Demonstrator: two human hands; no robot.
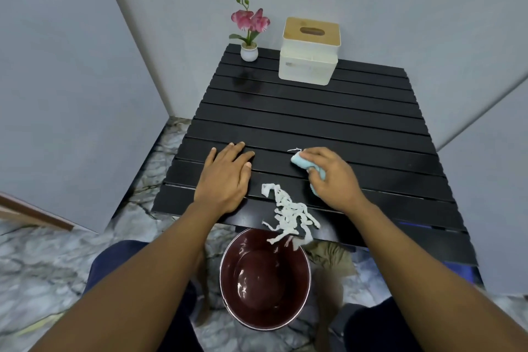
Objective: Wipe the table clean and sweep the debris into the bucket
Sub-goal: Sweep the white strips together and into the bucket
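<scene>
Left hand (225, 177) flat and open on desk (328, 120); right hand (331, 177) gripping cloth (300, 161) pressed to slats; shreds (288, 216) heaped between hands at near edge, some overhanging bucket (228, 271) on floor below

You face pale grey-blue wall panels (71, 80) that fill the upper frame and meet at a corner left of centre. Below them runs a grey-white marble-patterned floor with dark veins (43, 260). A brown wooden strip (34, 213) crosses the left edge. Soft, even light leaves glossy highlights.
</scene>
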